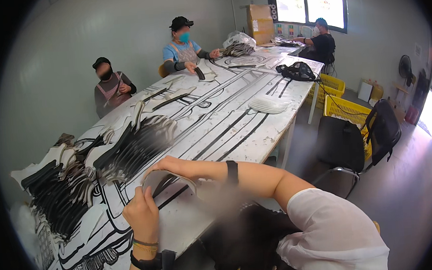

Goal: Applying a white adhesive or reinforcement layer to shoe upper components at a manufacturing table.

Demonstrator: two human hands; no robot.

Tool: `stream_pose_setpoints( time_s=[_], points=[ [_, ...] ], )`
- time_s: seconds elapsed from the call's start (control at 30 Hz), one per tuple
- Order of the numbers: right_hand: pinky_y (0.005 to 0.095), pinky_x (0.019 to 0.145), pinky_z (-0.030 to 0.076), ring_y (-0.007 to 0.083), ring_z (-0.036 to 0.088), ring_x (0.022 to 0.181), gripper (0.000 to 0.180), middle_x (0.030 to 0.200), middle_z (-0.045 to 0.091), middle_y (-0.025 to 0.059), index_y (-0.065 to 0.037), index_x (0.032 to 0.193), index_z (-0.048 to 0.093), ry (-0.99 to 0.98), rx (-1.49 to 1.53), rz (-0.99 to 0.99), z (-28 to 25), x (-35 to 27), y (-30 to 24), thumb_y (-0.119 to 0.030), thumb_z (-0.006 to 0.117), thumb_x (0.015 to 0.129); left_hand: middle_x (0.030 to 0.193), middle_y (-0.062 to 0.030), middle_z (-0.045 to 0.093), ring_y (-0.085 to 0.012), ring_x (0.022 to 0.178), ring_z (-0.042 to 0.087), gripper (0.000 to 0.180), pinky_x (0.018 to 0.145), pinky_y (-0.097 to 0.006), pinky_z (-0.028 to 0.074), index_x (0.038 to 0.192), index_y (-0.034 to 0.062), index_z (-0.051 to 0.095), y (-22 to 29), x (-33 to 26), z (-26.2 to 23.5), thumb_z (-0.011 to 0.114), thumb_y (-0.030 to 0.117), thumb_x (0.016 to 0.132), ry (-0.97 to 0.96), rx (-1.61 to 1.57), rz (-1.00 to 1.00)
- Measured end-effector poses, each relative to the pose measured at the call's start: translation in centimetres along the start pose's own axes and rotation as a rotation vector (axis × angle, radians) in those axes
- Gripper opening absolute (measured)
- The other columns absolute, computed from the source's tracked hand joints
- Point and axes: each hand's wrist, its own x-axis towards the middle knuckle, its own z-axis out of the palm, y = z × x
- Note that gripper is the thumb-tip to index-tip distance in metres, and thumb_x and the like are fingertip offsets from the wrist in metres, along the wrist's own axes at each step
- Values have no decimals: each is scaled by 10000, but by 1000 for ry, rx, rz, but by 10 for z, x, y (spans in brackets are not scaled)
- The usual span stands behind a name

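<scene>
Between my hands is a pale, flexible, curved piece (154,180), bent into an arch above the table; its exact kind I cannot make out. The fingertips of my left hand (142,214) pinch its lower left edge. Across its upper side lies my right hand (171,166), gripping with fingers partly hidden behind it. Just beyond my hands, a pile of similar black-and-white curved pieces (132,147) overlaps in rows. A second, larger pile of dark and white pieces (64,194) lies to the left.
The long white table (210,128) has bold black line drawings. A stack of white curved pieces (268,105) and a black mesh-like item (296,72) lie farther right. Several co-workers (183,48) sit around it. A black chair (342,142) and yellow crates (345,109) stand right.
</scene>
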Motion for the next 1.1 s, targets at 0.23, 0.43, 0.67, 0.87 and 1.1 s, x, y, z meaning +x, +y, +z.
stream_pose_setpoints(
  time_s=[0.23,0.43,0.67,0.87,1.1],
  points=[
    [381,869,485,353,641,936,473,1083,677,179,-74,1228,590,66,-337,-176,40,-20,-25,-337,300,962,601,-143,608,-328,482,574,216,454,-384,418,834,40,614,-9,6,-10,740,203,771,71,-1,10],
    [460,634,500,408,611,625,554,682,619,217,-46,1422,328,204,-568,-246,72,-24,-19,-274,450,932,633,-76,541,-267,481,536,198,443,-364,399,880,59,645,-11,7,-16,704,70,691,76,-59,279],
    [476,890,455,389,576,1030,466,1084,617,227,-11,1330,473,30,-862,-416,26,-36,-36,-308,433,973,659,-144,572,-326,559,597,197,509,-367,460,908,-1,639,-12,2,-7,666,21,713,-10,-168,222],
    [334,1012,396,180,535,1181,430,1279,592,63,-97,1345,526,3,-90,-142,-51,-69,-64,-150,534,919,854,-130,684,-193,678,649,257,608,-277,492,1005,-38,654,-21,0,-19,691,52,767,8,-436,-6],
    [295,877,450,159,548,1026,641,1137,607,91,-80,1424,418,39,-172,123,2,-92,-67,-362,645,894,1049,-105,641,-188,944,621,346,854,-308,477,1152,-53,559,-10,-7,-2,644,154,888,-178,-1232,-462]
  ],
)
